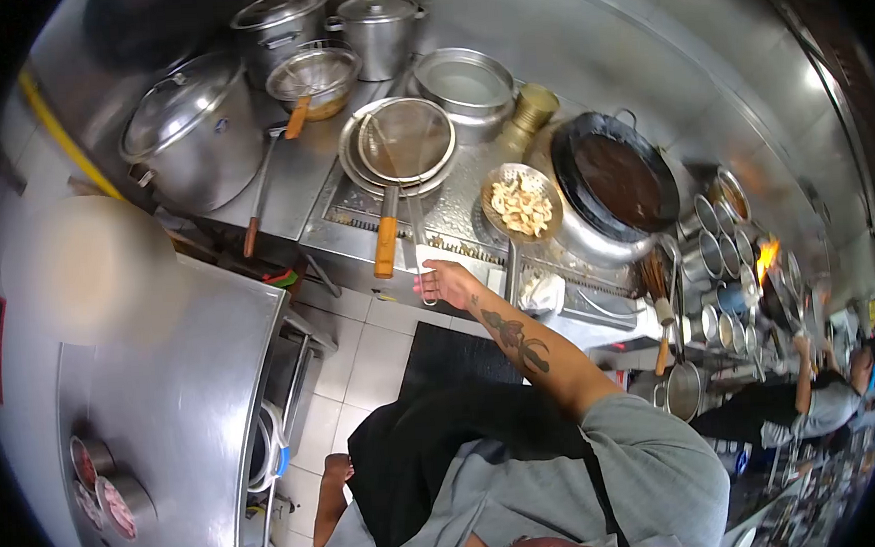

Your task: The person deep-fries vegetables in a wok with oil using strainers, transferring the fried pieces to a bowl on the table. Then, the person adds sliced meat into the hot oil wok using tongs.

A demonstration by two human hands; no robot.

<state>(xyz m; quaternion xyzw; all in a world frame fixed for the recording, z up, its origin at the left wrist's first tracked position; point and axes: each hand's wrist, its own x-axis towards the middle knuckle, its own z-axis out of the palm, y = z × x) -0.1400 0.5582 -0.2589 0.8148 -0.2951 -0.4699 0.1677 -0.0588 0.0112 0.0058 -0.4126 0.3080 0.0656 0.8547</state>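
Note:
My right hand (446, 284), on a tattooed forearm, has its fingers round the long metal handle (418, 225) of a utensil, probably a ladle. Its head lies over a metal bowl and cannot be made out clearly. Beside that handle, a round mesh strainer (407, 140) with a wooden grip rests on the metal bowl (353, 163). To the right, a perforated skimmer (489, 213) holds pale sliced pieces (522, 206), perhaps mushrooms. Low at my waist is my left hand (339, 468); it is small in view and its fingers are not clear.
A black wok (571, 170) with dark liquid stands right. Lidded pots (194, 133), a water-filled pan (464, 79) and another strainer (313, 76) line the back. On the left, a steel counter (184, 389) bears small meat tins (126, 508). A co-worker (816, 396) stands far right near a flame (765, 259).

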